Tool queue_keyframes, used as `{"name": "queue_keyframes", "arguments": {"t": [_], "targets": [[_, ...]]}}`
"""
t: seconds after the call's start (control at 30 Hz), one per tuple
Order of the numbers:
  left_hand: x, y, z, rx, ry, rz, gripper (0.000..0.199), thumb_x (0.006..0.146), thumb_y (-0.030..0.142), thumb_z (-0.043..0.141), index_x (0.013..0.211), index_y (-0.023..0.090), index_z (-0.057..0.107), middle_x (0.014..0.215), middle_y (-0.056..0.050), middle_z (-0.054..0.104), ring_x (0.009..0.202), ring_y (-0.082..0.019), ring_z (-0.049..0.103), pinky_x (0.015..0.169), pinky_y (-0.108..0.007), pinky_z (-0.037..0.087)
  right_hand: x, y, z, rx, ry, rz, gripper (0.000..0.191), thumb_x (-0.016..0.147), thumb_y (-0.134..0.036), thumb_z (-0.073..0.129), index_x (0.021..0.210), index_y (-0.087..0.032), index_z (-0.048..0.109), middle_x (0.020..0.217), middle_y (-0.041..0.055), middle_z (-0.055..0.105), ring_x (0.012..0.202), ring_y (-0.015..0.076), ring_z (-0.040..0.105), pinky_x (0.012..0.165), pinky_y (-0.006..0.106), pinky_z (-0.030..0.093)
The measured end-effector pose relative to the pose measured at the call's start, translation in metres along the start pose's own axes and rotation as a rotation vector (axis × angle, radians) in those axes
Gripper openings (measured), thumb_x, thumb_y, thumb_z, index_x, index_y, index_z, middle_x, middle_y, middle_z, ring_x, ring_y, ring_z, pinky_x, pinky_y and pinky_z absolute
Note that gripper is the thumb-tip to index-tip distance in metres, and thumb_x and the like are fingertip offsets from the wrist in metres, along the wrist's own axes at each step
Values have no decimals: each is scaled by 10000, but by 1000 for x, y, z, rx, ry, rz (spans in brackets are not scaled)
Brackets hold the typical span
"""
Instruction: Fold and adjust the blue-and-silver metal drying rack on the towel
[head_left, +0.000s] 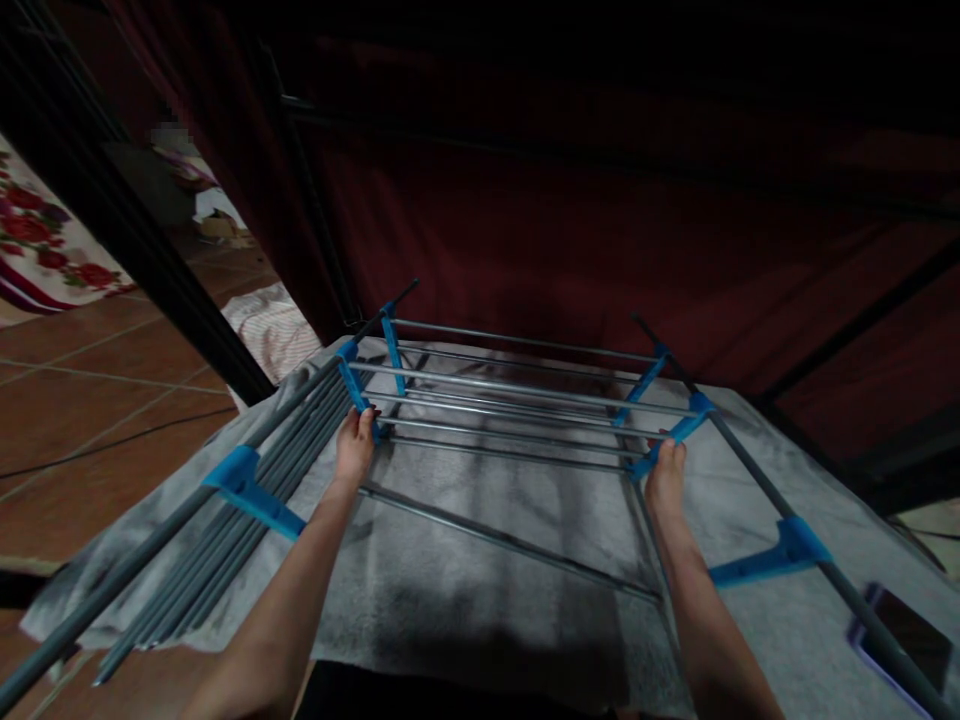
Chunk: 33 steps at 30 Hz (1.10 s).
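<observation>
A rack of grey metal tubes with blue plastic brackets stands over a grey cloth. My left hand [355, 445] is closed round the lower end of a left blue bracket [352, 378]. On the other side, my right hand [666, 480] grips the matching right blue bracket [679, 432]. Several thin crossbars [517, 383] run between the brackets. Nearer me, another blue bracket [251, 492] sits on the left pole, and one more [776, 555] on the right pole; no crossbar joins these two.
Loose grey tubes [240, 525] lie in a bundle at the left on the grey cloth [465, 540]. A single bar [510, 540] crosses low in front. A phone [907, 640] lies at the lower right. Dark red curtains [562, 240] hang behind.
</observation>
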<state>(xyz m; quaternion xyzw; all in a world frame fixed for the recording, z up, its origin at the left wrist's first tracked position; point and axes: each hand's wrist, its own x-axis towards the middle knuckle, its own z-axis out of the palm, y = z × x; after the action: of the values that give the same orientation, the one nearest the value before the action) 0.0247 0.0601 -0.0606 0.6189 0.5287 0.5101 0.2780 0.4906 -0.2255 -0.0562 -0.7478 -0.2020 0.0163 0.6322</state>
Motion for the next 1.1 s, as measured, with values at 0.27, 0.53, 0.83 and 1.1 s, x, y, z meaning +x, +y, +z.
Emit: {"name": "queue_keyframes", "arguments": {"t": [0.27,0.53,0.83,1.1], "targets": [[9,-7,10,0,23,-19,369,907,538,443,908,214,618,959,-115,740,958,-265,689,887,-375,540,10,2,14,-11,-17,9,624,932,-723,347,1220,-200,528,1175,89,576,1107,262,535,1053,452,402],[9,-9,10,-16,8,-26,321,932,458,459,1003,195,629,997,-126,728,1047,-273,681,982,-401,528,9,2,17,24,-19,10,626,931,-683,342,1274,-181,493,1343,134,533,1262,284,485,1131,478,353],[-105,-5,2,234,12,222,396,983,337,434,1326,222,594,1332,-154,625,1305,-294,573,1148,-475,454,-84,43,9,-88,-52,-149,484,859,-485,540,1264,-222,575,1253,109,606,1175,275,574,1080,520,433],[-181,-10,3,634,-473,529,647,831,-19,372,1371,215,639,1406,-137,644,1372,-296,549,1176,-539,413,-184,56,-2,-313,-654,-567,310,1003,-369,468,1217,-327,688,1201,83,697,1156,329,641,1022,616,474]]}}
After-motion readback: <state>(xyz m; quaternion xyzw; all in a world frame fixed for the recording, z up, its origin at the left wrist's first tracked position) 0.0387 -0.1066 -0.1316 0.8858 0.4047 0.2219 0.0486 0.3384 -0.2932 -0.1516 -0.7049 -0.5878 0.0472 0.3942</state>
